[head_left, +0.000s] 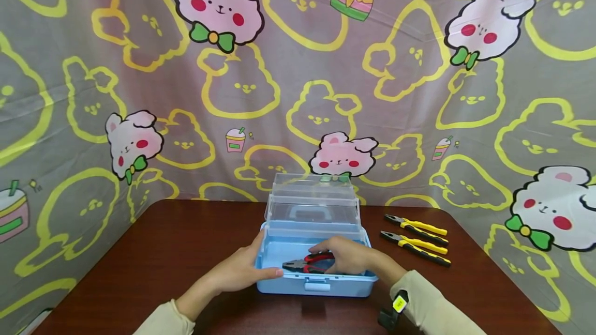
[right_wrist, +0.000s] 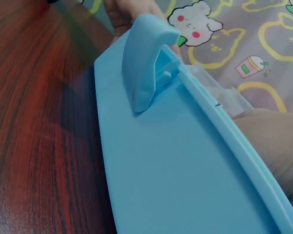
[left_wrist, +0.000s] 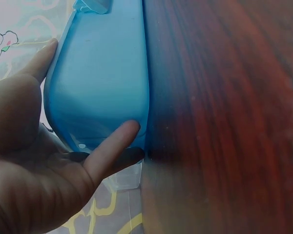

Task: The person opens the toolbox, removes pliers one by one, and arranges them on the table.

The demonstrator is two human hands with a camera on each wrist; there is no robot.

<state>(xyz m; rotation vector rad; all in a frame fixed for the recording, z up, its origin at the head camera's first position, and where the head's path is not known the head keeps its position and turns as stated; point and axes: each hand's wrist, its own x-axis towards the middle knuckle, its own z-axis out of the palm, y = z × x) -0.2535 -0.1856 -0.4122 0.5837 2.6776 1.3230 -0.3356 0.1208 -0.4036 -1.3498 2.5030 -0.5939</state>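
A light-blue toolbox (head_left: pixel 279 286) stands on the table with its clear lid (head_left: pixel 284 203) raised at the back. My left hand (head_left: pixel 239 271) holds its front left corner, thumb along the front rim; in the left wrist view other fingers lie against the end wall. Inside the box, my right hand (head_left: pixel 350 256) grips pliers (head_left: pixel 294 265) by their red and black handles, jaws pointing left. The right wrist view has the box's front wall and latch (right_wrist: pixel 144 68), the latch tilted outward; the wall hides the pliers and most of the right hand (right_wrist: pixel 273 141) there.
Two pairs of pliers with yellow and black handles lie on the table to the right of the box, one farther back (head_left: pixel 416 225) and one nearer (head_left: pixel 416 247). A patterned curtain (head_left: pixel 261 133) hangs behind the dark wooden table (head_left: pixel 153 252) and at both sides.
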